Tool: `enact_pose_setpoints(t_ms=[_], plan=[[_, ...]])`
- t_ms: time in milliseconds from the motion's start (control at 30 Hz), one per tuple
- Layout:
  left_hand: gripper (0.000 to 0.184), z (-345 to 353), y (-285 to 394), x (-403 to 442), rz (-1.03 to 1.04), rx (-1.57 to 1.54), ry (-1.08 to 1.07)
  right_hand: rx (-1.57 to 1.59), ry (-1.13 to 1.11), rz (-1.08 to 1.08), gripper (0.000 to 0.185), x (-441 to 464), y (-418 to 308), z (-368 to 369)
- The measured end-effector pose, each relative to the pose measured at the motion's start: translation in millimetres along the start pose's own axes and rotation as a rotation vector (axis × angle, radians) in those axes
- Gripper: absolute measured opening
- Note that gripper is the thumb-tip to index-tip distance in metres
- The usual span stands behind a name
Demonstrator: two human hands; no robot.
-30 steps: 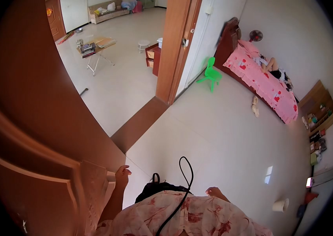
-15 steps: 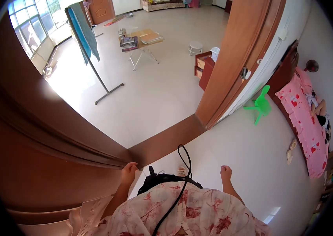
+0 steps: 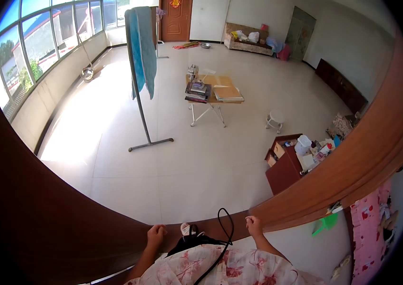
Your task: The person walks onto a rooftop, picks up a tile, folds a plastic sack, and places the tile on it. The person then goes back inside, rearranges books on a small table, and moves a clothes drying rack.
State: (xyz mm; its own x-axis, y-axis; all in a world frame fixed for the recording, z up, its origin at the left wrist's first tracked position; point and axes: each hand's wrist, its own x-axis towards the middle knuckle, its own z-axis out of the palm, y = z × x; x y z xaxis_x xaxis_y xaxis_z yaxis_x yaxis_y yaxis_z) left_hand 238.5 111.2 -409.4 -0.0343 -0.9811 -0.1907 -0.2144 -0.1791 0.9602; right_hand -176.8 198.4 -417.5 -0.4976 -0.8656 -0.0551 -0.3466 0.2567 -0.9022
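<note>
Left hand (image 3: 156,232) and right hand (image 3: 254,225), fingers curled together, lower centre; tiled floor (image 3: 125,183) gleaming, folding table (image 3: 223,80) upper centre, windows (image 3: 41,42) upper left!

The black cable (image 3: 230,243) rises in an upright loop at the near middle, between the left hand (image 3: 157,235) and the right hand (image 3: 254,225). The wooden door frame (image 3: 353,164), reddish brown, curves up to the far right from just beside the right hand. A dark brown wooden surface (image 3: 54,223) spreads left, beside the left hand.
</note>
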Motion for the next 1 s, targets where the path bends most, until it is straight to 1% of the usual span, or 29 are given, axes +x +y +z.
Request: enact_pose_setpoints(t_ms=[67,100,167,200,233,267,333,367,433,467,500,567,633,767,833,867,933,967,1000], plan=[[0.016,7,15,47,-0.016,0.004,0.033,-0.024,0.069,0.051,0.013,24,-1,-9],[0.016,11,32,72,-0.004,0.035,0.003,-0.036,0.11,0.067,0.013,40,0,-14],[0.016,13,57,116,0.008,0.075,-0.019,0.031,0.142,0.23,0.014,71,-5,-20],[0.016,14,66,140,0.016,0.085,-0.015,0.021,0.147,0.271,0.014,88,-5,-19],[0.016,11,78,161,0.07,0.095,-0.018,0.013,0.154,0.313,0.014,103,1,-15],[0.016,9,88,179,0.095,0.098,-0.006,0.019,0.129,0.315,0.014,114,6,-6],[0.016,-3,100,210,0.109,0.107,0.027,-0.009,0.106,0.459,0.015,138,12,13],[0.015,-10,107,223,0.114,0.111,0.053,-0.009,0.084,0.458,0.015,152,-4,29],[0.015,-24,104,256,0.115,0.121,0.08,-0.332,-0.064,0.364,0.018,179,-33,61],[0.015,-35,93,271,0.09,0.075,0.164,-0.476,-0.13,0.297,0.021,211,21,78],[0.014,-46,81,284,0.069,0.032,0.244,-0.468,-0.129,0.304,0.021,237,20,99],[0.014,-72,66,303,-0.018,-0.009,0.325,-0.385,-0.15,0.245,0.021,292,-4,148],[0.014,-100,63,319,-0.065,0.015,0.393,-0.375,-0.239,0.237,0.021,352,-33,192],[0.016,-148,76,352,-0.103,0.101,0.498,-0.399,-0.319,0.148,0.021,461,-105,279],[0.021,-159,85,376,-0.108,0.111,0.566,-0.292,-0.336,0.095,0.024,494,-162,310],[0.021,-164,85,389,-0.112,0.114,0.562,-0.3,-0.321,0.096,0.024,507,-181,321],[0.022,-173,83,430,-0.101,0.126,0.527,-0.189,-0.404,0.026,0.027,527,-211,344],[0.022,-174,84,455,-0.119,0.084,0.489,-0.185,-0.373,0.039,0.027,536,-229,348],[0.023,-176,84,476,-0.144,0.051,0.441,-0.18,-0.378,0.0,0.025,534,-243,349]])
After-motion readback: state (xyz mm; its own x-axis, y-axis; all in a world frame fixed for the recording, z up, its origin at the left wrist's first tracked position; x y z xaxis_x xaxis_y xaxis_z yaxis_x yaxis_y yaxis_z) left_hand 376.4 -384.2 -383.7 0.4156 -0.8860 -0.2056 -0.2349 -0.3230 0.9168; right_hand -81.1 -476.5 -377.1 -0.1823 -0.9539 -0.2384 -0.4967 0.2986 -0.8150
